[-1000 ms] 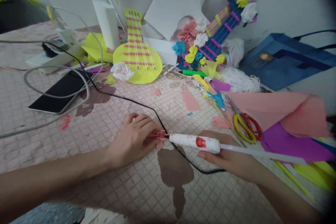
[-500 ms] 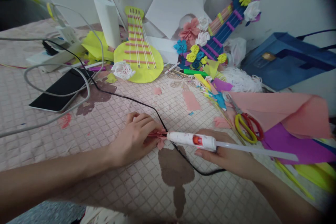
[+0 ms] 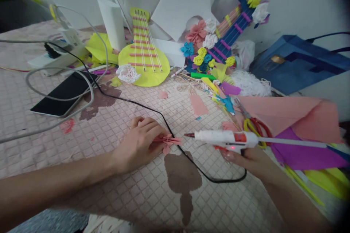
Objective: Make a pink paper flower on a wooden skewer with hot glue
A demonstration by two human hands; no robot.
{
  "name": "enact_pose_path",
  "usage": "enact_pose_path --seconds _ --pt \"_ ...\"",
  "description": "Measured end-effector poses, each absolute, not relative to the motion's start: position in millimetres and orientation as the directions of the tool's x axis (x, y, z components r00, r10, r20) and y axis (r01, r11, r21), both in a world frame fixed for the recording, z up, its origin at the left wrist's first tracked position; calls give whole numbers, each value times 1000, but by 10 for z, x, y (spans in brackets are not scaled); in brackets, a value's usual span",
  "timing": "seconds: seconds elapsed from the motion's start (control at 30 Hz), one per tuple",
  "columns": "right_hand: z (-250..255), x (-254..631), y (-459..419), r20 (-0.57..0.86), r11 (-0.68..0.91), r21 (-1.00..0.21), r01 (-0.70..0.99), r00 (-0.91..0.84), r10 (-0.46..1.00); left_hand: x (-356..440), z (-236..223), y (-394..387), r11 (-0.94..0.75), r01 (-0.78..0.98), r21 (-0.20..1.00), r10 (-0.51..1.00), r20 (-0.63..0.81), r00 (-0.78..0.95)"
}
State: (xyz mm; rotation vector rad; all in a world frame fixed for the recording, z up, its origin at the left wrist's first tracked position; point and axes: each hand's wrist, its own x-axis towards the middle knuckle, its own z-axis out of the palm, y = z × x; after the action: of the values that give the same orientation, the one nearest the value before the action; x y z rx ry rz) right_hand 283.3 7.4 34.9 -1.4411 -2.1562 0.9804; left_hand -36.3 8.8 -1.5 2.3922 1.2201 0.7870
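Between the fingers of my left hand [image 3: 144, 140] is a folded pink paper piece [image 3: 171, 139], its petal-like layers sticking out to the right. My right hand [image 3: 251, 158] grips a white hot glue gun [image 3: 224, 137] by its handle, with a small red light lit on its side. The gun's nozzle points left, slightly apart from the pink paper. A long clear glue stick [image 3: 295, 142] juts from the back of the gun. The gun's black cord [image 3: 202, 171] runs across the table under the pink paper.
A yellow paper guitar [image 3: 149, 67] and a blue flowered one [image 3: 226, 40] lean at the back. Scissors [image 3: 255, 127], pink crepe paper [image 3: 295, 116] and purple paper [image 3: 306, 153] lie at right. At left are a tablet-like black device [image 3: 62, 96], a power strip [image 3: 54, 58] and grey cables.
My right hand has drawn the glue gun to the right, off the pink paper, and its nozzle now shows. The left hand stays in place, holding the paper.
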Motion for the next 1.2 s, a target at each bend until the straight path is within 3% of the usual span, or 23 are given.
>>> enact_pose_path --seconds 0.23,0.43,0.6,0.73,0.97,1.2 --pt "153 2947 352 55 71 -910 409 -51 997 -380 -28 112 -579 634 513 816 356 456" --pt "157 2865 690 128 28 -806 591 127 984 -409 -70 145 -577 662 477 814 405 417" --pt "56 2782 943 232 66 -636 769 109 966 -414 -7 160 -564 684 463 820 413 397" --pt "0 2674 1106 289 127 -598 791 65 955 -409 50 157 -563 684 464 824 378 422" --pt "-95 2599 1193 318 246 -593 766 -58 946 -400 10 152 -559 687 464 825 390 409" --pt "-179 2712 1116 298 267 -715 646 -65 952 -400 38 140 -570 669 476 819 390 421"
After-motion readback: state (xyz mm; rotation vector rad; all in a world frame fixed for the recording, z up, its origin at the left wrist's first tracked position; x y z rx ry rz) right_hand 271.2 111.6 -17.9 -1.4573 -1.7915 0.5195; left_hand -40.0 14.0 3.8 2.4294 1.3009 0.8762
